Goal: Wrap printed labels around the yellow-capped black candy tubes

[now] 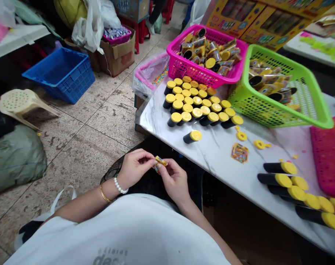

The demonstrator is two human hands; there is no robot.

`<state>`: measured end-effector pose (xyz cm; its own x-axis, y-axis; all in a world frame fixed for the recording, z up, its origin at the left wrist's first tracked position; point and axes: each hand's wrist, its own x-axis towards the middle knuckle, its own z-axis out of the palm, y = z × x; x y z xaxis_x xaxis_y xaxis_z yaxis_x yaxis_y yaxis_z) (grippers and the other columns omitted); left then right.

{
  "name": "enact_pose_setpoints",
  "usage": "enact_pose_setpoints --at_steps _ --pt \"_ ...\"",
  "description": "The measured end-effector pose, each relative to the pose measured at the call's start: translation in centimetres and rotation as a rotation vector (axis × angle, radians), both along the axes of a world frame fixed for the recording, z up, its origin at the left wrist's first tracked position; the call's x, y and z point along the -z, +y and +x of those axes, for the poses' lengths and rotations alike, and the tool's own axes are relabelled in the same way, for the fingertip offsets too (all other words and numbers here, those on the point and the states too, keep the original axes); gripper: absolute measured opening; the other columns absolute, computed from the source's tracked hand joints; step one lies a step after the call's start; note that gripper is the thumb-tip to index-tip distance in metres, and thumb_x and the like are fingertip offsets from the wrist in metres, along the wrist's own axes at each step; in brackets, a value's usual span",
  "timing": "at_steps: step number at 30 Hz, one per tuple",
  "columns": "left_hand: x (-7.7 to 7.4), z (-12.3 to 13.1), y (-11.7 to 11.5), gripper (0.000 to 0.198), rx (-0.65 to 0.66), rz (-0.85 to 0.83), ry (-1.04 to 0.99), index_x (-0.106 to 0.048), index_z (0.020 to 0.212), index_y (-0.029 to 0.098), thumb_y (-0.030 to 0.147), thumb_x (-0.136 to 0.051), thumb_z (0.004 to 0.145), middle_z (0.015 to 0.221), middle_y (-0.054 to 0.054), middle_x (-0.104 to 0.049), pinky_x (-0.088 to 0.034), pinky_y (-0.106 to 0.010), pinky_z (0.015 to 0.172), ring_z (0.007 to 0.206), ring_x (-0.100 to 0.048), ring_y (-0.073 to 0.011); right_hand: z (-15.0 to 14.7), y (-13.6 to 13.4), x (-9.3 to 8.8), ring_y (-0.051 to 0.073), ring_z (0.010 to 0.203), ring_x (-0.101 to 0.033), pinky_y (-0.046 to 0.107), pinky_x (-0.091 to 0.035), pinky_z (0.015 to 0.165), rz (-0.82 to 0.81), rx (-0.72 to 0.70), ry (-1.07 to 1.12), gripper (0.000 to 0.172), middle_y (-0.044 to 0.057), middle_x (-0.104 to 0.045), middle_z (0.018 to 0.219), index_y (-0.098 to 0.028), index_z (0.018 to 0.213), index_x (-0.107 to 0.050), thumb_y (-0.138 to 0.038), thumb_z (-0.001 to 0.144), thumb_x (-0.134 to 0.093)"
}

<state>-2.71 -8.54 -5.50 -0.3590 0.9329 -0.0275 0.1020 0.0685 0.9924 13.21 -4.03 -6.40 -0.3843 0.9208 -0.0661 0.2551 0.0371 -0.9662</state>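
Between my two hands, above my lap, is a small folded or curled printed card in yellow and mixed colours. My left hand pinches its left end between thumb and fingers. On the right side, my right hand grips it the same way, fingers closed. A similar printed card or small stack lies flat on the marble-patterned table. Near it are yellow plastic ring pieces. One black tube with a yellow cap lies apart, close to the table's near edge.
Several yellow-capped black tubes stand grouped on the table; more tubes lie at right. Behind them are a pink basket and a green basket of wrapped tubes. A blue crate and a plastic stool occupy the floor at left.
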Motion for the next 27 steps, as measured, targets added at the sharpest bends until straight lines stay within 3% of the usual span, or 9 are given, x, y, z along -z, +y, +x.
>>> enact_pose_setpoints --at_steps 5,8,12,14,16,18,20,23,27 --pt "-0.1 -0.6 0.7 0.024 0.098 -0.235 -0.322 -0.075 0.085 0.013 0.031 -0.081 0.071 0.074 -0.004 -0.073 -0.042 -0.02 0.048 0.051 -0.053 -0.0076 -0.1 0.1 0.3 0.013 0.061 -0.059 0.024 -0.048 0.058 0.109 -0.019 -0.064 0.016 0.0 -0.067 0.069 -0.019 0.08 -0.067 -0.031 0.091 -0.062" --pt "-0.6 -1.0 1.1 0.033 0.17 -0.332 -0.473 -0.073 0.085 0.012 0.035 -0.086 0.065 0.068 -0.002 -0.07 -0.031 -0.017 0.041 0.044 -0.044 -0.0041 0.3 0.2 -0.4 0.012 0.059 -0.06 0.024 -0.049 0.056 0.337 -0.009 -0.136 0.014 0.001 -0.068 0.072 -0.019 0.081 -0.067 -0.025 0.093 -0.061" --pt "-1.1 -1.2 1.2 0.035 0.197 -0.443 -0.572 -0.065 0.075 0.013 0.04 -0.086 0.064 0.048 0.004 -0.057 -0.016 -0.017 0.036 0.036 -0.034 -0.0024 1.3 1.4 -3.0 0.011 0.055 -0.059 0.023 -0.051 0.055 0.731 0.005 -0.183 0.002 0.0 -0.067 0.07 -0.02 0.088 -0.068 -0.019 0.09 -0.067" --pt "-1.3 -1.1 1.1 0.035 0.21 -0.471 -0.585 -0.063 0.076 0.015 0.041 -0.084 0.066 0.044 0.004 -0.056 -0.011 -0.017 0.035 0.032 -0.03 -0.0019 1.6 3.1 -4.5 0.016 0.069 -0.066 0.028 -0.057 0.067 0.936 0.138 -0.244 0.014 0.003 -0.071 0.08 -0.021 0.098 -0.068 -0.024 0.085 -0.074" --pt "-1.5 -0.9 1.2 0.034 0.205 -0.463 -0.595 -0.064 0.08 0.014 0.038 -0.084 0.066 0.049 0.001 -0.061 -0.012 -0.017 0.035 0.033 -0.035 -0.0027 1.8 5.1 -5.5 0.025 0.094 -0.069 0.038 -0.06 0.082 1.034 0.25 -0.348 0.028 0.011 -0.072 0.102 -0.021 0.107 -0.068 -0.03 0.082 -0.076" --pt "-1.7 -0.8 1.5 0.034 0.197 -0.451 -0.622 -0.068 0.085 0.012 0.035 -0.085 0.065 0.055 -0.002 -0.065 -0.015 -0.016 0.035 0.037 -0.043 -0.0038 1.8 7.0 -5.9 0.028 0.105 -0.068 0.043 -0.059 0.089 0.988 0.237 -0.422 0.026 0.013 -0.069 0.115 -0.021 0.11 -0.068 -0.029 0.085 -0.07" --pt "-1.9 -0.8 1.9 0.032 0.196 -0.446 -0.68 -0.07 0.086 0.011 0.032 -0.084 0.067 0.056 -0.002 -0.065 -0.015 -0.015 0.035 0.037 -0.042 -0.0033 1.9 7.9 -5.8 0.024 0.096 -0.069 0.04 -0.061 0.084 0.835 0.224 -0.387 0.023 0.011 -0.069 0.115 -0.022 0.109 -0.068 -0.025 0.086 -0.066" --pt "-2.3 -1.1 2.7 0.023 0.186 -0.422 -0.801 -0.069 0.08 0.011 0.027 -0.083 0.07 0.059 -0.003 -0.067 -0.013 -0.015 0.032 0.036 -0.039 -0.002 2.5 7.7 -5.5 0.018 0.078 -0.069 0.036 -0.063 0.071 0.433 0.257 -0.086 0.035 0.006 -0.069 0.108 -0.023 0.116 -0.065 -0.03 0.082 -0.071" --pt "-3.1 -1.2 3.9 0.015 0.208 -0.378 -0.938 -0.071 0.083 0.009 0.019 -0.077 0.075 0.1 -0.014 -0.076 -0.014 -0.012 0.03 0.041 -0.044 0.0005 3.7 6.6 -6.2 0.018 0.071 -0.071 0.036 -0.064 0.068 -0.063 0.097 0.287 0.039 0.005 -0.073 0.095 -0.023 0.114 -0.069 -0.04 0.08 -0.076"
